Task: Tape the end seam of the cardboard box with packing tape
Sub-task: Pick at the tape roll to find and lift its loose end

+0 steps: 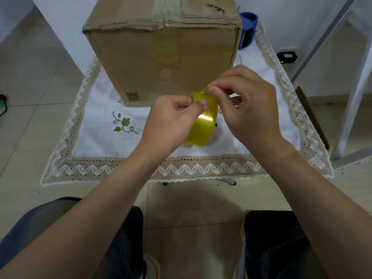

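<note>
Both hands met over the near middle of the worktop (201, 164), just in front of the box. The left hand (171, 121) had its fingers (203, 103) curled in and pinched on the upper edge of the roll of packing tape (203, 125), thumb pressed against the yellow band. The right hand (245, 101) came in from the right, its fingers pressed together in a tight pinch at the top of the roll, thumb tip (213, 90) on what looked like the loose tape end (too thin and clear to be sure). The roll stood on edge, tilted, its lower rim at or just above the cloth; I could not tell whether it touched.

The cardboard box (163, 57) stood upright on the far half of the worktop, its near face turned toward the person, with clear tape (164, 11) running down the middle of the top and over the edge. A white cloth with a lace border (96, 137) covered the worktop, a green leaf motif (123, 123) stitched to the left of the hands. Behind the box's right corner a blue tape dispenser (248, 27) showed, partly hidden. A small black device (286, 56) sat on the floor farther right.
</note>
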